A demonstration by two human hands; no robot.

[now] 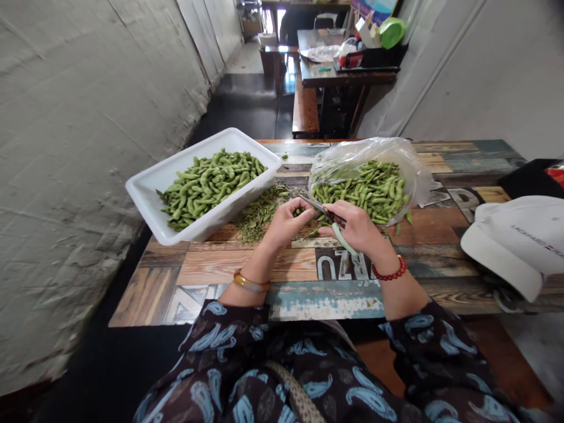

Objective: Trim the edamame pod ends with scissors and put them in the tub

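My right hand [359, 226] is closed around scissors [314, 203] with pale green handles, their blades pointing left toward my left hand. The fingers of my left hand [284, 224] are pinched on a green soybean pod [298, 211], mostly covered by the fingertips. To the left, a white plastic tub [227, 216] holds a heap of soybean pods [211, 185]. Between tub and hands lies a pile of green and brown trimmings [258, 216]. More pods [370, 188] spill from an open clear plastic bag [414, 161] just beyond my right hand.
The patchwork-wood table [247, 261] carries a white cap [520, 241] at the right, near a black object [531, 181]. A rough pale wall [88, 117] runs along the left. Beyond stand a bench [305, 108] and another table [312, 41] with a cluttered black tray [388, 57].
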